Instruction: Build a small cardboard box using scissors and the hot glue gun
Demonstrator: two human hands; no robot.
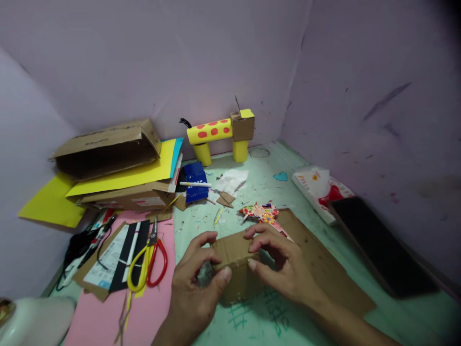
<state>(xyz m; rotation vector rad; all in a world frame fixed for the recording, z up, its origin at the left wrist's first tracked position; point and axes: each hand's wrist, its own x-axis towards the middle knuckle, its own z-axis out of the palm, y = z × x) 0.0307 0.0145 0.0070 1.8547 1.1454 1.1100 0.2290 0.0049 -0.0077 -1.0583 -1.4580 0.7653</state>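
With the small cardboard box [238,278] between left hand [196,284] and right hand [284,263], fingers pinching its upper edges, thumbs at the near fold, handling should be light, fairly stiff; walls probably dent if squeezed. Best grip: folded edges, under the fingertips.

Sm. brown cardbd. box [234,250], top & front faces showing, held btwn. L & R fingers [225,274]
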